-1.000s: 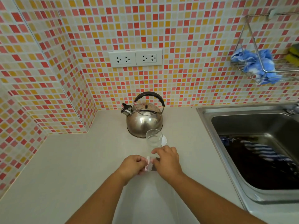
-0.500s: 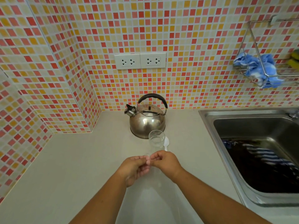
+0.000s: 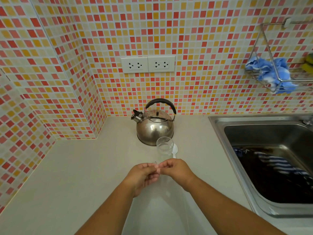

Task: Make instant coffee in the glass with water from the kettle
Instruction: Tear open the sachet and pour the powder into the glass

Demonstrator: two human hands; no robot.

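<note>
There is only one view, from the head camera, which looks down at a pale counter (image 3: 71, 175) in a tiled corner.

The left hand (image 3: 144, 175) and the right hand (image 3: 176, 170) meet just in front of the glass (image 3: 164, 148), with their fingertips pressed together around something very small. A second ago a pink and white sachet was clearly visible between the two hands; now almost nothing of it shows, only a thin pale edge at the place where the fingers touch. The hands have also risen a little and turned, so the left palm faces more upward. Both hands are pinched closed on this small item, but I cannot tell if the packet is already torn open.

The glass stands upright on the counter, just in front of the steel kettle (image 3: 155, 128) and near the hands. It looks clear, with no dark powder that I can see inside. A white spoon (image 3: 175, 150) lies beside it on the right, partly hidden behind the glass. The kettle has not moved, with its spout to the left and the black handle up.

My judgement is that the task is at an early step: the coffee packet is being opened, and the powder must go into the glass before any water is poured. The sink (image 3: 218, 122) on the right plays no part now.
</note>
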